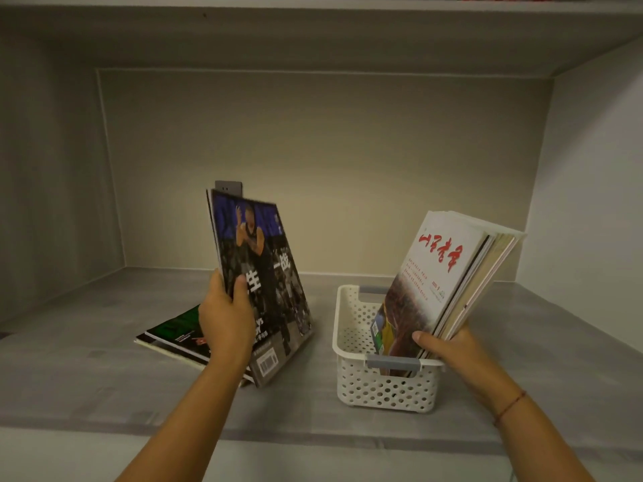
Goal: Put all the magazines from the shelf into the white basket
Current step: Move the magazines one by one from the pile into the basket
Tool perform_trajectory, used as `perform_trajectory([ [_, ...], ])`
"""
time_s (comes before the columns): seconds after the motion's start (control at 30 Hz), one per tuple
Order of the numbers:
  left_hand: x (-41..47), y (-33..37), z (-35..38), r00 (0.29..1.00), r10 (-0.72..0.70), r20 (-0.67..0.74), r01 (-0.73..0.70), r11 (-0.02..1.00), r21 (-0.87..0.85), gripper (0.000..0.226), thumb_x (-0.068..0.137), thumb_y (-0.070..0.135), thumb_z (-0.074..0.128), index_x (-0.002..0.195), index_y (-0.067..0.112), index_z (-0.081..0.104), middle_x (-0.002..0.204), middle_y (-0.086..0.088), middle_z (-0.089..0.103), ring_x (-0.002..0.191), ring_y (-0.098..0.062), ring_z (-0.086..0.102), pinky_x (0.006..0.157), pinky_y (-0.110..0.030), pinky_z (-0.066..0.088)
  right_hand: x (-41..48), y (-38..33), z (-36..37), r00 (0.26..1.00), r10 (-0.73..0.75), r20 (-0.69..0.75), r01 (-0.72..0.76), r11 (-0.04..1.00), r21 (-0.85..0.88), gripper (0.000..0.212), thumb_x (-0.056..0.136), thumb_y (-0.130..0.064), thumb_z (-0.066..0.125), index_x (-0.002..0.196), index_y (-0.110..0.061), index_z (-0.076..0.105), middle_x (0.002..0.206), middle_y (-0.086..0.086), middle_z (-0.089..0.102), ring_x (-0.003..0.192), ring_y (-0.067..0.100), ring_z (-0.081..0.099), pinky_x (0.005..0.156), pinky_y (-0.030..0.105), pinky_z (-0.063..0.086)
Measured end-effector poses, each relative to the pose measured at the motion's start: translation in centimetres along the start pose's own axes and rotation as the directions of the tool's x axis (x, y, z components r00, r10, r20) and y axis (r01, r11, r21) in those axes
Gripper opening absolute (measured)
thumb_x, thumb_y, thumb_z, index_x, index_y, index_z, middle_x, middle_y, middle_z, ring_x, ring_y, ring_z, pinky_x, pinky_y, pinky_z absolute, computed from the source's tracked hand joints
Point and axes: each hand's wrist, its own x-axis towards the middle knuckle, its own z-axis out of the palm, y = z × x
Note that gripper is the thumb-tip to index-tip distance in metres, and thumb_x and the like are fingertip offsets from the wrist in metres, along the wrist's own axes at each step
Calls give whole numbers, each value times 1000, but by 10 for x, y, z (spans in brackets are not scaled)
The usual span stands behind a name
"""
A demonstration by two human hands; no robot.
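Note:
My left hand point(226, 318) grips a dark basketball magazine point(264, 273), held upright and tilted, its lower corner near the shelf. Under it a small pile of magazines point(174, 337) lies flat, a green-covered one on top. To the right stands the white perforated basket point(351, 328) with grey handles. Several magazines point(449, 276) stand in it, leaning right, the front one white with red characters. My right hand point(449, 349) holds that bundle at its lower right edge, above the basket's rim.
The grey shelf board point(87, 360) runs wide in front and to both sides. A grey wall socket point(228, 187) sits on the back wall behind the dark magazine. Another shelf point(313, 8) hangs overhead.

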Motion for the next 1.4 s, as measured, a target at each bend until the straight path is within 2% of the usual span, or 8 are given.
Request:
perform_trajectory([
  [0.33,-20,79,73,981,191,-33,-194,964,-180,15,99,32,43,106,19,47,83,13,59,73,-4,60,61,-38,58,-2,-8,1,997,-59,39,59,998,10,63,77,-5,69,120,-40,38,124,-9,52,109,2,52,80,14,51],
  [0.47,-51,85,102,971,226,78,-212,965,-155,16,99,29,44,108,17,50,87,6,61,74,-15,63,60,-38,57,-5,-12,0,996,-71,53,71,997,10,68,76,-11,71,128,-35,34,131,-6,50,119,9,50,99,31,45],
  [0.73,-88,61,122,862,185,472,-154,983,-103,21,95,39,50,112,29,57,92,11,65,79,-6,62,55,-14,42,-9,-17,-4,992,-108,71,111,993,-45,92,67,-30,72,143,-22,21,142,-4,40,128,7,41,100,18,39],
  [0.83,-90,61,121,704,98,703,-5,991,-133,27,94,33,55,118,20,61,103,4,68,93,-12,65,76,-23,53,-11,-18,-4,988,-123,90,126,992,-32,84,70,-30,69,141,-24,25,139,-6,42,124,-1,45,97,15,41],
  [0.93,-86,62,115,392,27,920,191,975,-110,31,93,26,59,123,19,61,114,2,69,106,-15,64,93,-30,52,-13,-21,-4,987,-122,100,123,992,3,82,70,-45,71,138,-25,29,135,-8,48,118,-5,50,89,10,44],
  [1.07,-74,59,106,137,80,987,133,986,-98,61,84,21,71,140,25,47,133,9,58,122,-4,54,103,-29,45,-13,-21,-4,991,-95,94,97,995,-13,111,53,-71,68,143,-27,21,140,-6,45,126,7,46,102,28,43],
  [1.23,-80,57,108,226,147,963,-56,989,-138,76,81,18,74,146,26,36,141,5,51,127,-5,48,106,-32,43,-11,-21,-3,987,-105,120,103,995,17,101,63,-55,72,144,-29,18,142,-6,43,125,7,48,101,29,45],
  [1.4,-85,55,110,245,179,953,-29,984,-178,74,87,14,67,148,30,29,142,4,48,131,-10,45,104,-36,46,-8,-19,-2,985,-126,118,123,992,39,83,73,-24,70,141,-25,23,133,-6,50,113,2,57,82,17,51],
])
